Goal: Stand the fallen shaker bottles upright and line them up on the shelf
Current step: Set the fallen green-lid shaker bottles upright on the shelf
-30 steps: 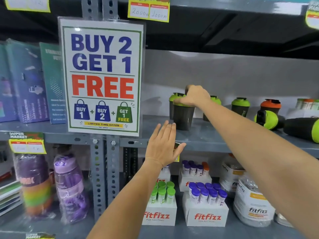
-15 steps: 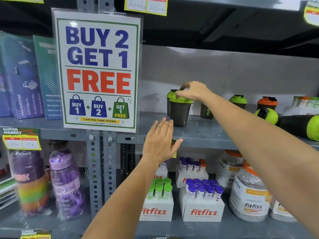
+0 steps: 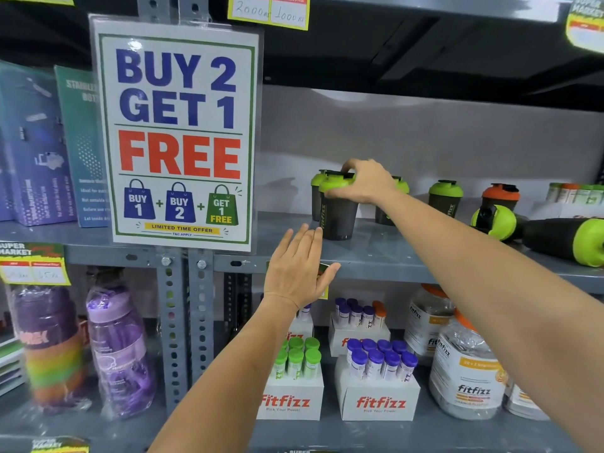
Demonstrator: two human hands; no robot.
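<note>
My right hand (image 3: 366,183) grips the green lid of a dark shaker bottle (image 3: 338,219) that stands upright on the grey shelf (image 3: 376,256). Another green-lidded shaker stands right behind it, mostly hidden. Further right stand a green-lidded shaker (image 3: 445,199) and an orange-lidded one (image 3: 500,197). Two green-lidded shakers lie on their sides at the far right, one (image 3: 495,222) nearer the back and a larger one (image 3: 568,238) at the frame edge. My left hand (image 3: 299,268) hovers open in front of the shelf edge, fingers together, holding nothing.
A big "BUY 2 GET 1 FREE" sign (image 3: 178,135) hangs on the upright post left of the shakers. Boxed goods (image 3: 36,142) fill the shelf's left part. Below are fitfizz tube boxes (image 3: 379,384), jars (image 3: 467,371) and purple bottles (image 3: 119,344).
My right hand lowered the shaker onto the shelf beside the one behind it and kept hold of the lid. The left hand stayed roughly in place.
</note>
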